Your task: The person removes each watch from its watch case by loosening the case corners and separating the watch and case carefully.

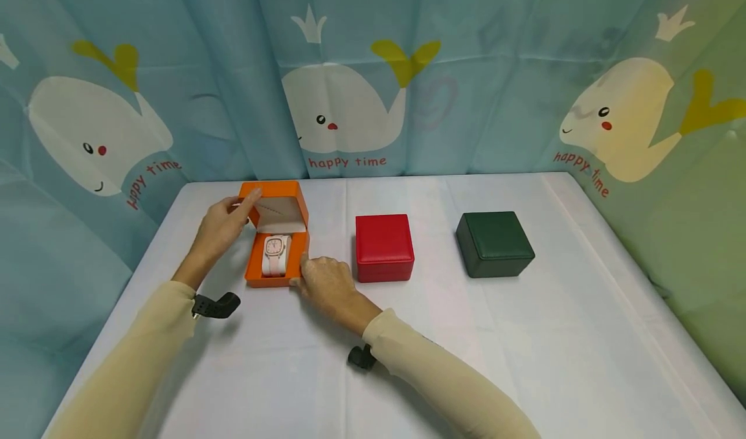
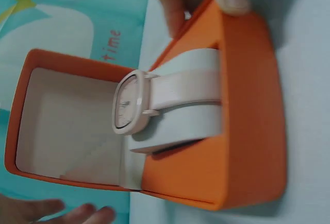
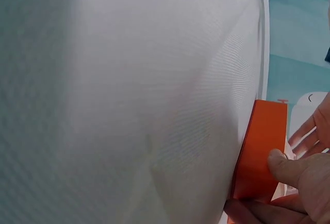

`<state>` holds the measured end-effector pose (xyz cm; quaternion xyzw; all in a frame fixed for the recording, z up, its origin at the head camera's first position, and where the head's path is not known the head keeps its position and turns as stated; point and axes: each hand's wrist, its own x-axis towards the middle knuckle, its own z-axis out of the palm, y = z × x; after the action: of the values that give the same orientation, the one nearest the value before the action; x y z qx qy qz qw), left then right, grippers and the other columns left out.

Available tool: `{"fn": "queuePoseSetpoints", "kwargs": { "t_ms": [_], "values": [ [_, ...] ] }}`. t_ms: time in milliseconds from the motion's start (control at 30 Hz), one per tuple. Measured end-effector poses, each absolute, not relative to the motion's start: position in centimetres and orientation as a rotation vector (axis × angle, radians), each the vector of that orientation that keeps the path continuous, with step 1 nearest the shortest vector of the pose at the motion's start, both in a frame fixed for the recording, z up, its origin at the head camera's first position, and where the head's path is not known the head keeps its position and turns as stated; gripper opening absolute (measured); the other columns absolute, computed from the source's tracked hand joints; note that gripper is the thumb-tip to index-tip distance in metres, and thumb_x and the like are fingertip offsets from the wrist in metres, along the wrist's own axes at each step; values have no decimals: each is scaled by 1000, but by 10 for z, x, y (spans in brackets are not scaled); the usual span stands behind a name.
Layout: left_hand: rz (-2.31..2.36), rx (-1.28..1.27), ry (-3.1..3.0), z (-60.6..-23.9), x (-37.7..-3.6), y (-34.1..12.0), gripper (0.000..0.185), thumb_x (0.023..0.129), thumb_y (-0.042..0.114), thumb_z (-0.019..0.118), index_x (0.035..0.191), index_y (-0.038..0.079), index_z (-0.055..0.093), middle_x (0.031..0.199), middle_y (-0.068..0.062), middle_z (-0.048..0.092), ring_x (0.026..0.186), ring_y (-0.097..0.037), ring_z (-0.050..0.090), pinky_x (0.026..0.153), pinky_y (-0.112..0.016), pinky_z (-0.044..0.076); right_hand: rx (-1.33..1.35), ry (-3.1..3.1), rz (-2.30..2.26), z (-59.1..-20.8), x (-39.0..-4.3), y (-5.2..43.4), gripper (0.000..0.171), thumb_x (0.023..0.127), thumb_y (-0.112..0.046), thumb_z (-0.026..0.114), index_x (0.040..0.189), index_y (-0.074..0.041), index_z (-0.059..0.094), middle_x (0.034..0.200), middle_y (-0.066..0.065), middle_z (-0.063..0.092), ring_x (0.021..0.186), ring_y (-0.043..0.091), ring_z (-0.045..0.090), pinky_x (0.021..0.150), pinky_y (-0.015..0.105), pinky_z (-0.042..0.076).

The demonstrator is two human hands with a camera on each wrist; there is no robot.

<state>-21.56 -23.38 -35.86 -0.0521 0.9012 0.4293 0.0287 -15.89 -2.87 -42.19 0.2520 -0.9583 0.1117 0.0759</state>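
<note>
At the left of a white-covered table (image 1: 524,335), a person's left hand (image 1: 218,228) rests its nearly straight fingertips against the raised lid (image 1: 278,209) of an orange watch box (image 1: 274,278), the lid standing open and upright behind the base. Inside, a pale pink wristwatch (image 1: 275,254) with a squarish face is wrapped around a white cushion (image 2: 196,123), seen close in the left wrist view. The right hand (image 1: 326,283) grips the box's near right corner, its thumb (image 3: 281,165) pressed on the orange side wall and fingers curled at the front edge. Just right of that hand sits a closed red box (image 1: 384,247), and well apart, further right, a closed dark green box (image 1: 494,243). A blue whale-print curtain (image 1: 350,102) hangs behind.
</note>
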Motion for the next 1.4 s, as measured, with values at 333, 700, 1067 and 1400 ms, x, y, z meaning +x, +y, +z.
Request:
{"fn": "queuePoseSetpoints", "kwargs": {
  "t_ms": [333,700,1067,1400],
  "values": [
    [1344,-186,3165,-371,-187,-226,82,96,58,60,152,1,41,143,-22,49,127,-40,50,100,-60,41,759,-2891,347,-420,-158,-28,31,95,-41,73,104,-12,69,77,2,70,71,18,68,53,33,52],
    [1204,270,3305,-393,-170,-224,64,91,27,76,141,-4,51,131,-22,53,116,-40,51,88,-58,46,761,-2911,396,-418,-159,-27,25,94,-35,75,100,-12,67,77,2,70,72,19,68,56,34,54],
    [870,529,3091,-406,-171,-228,83,87,31,79,148,-9,41,146,-31,41,127,-48,36,103,-65,34,785,-2900,402,-421,-160,-26,31,95,-33,74,113,-8,70,75,2,68,71,19,68,56,33,54],
    [718,469,3029,-406,-174,-229,85,86,40,78,146,-10,45,139,-30,37,120,-47,34,95,-62,35,815,-2880,364,-423,-160,-25,29,95,-34,74,108,-9,68,76,2,69,71,18,68,57,32,54]
  ]
}}
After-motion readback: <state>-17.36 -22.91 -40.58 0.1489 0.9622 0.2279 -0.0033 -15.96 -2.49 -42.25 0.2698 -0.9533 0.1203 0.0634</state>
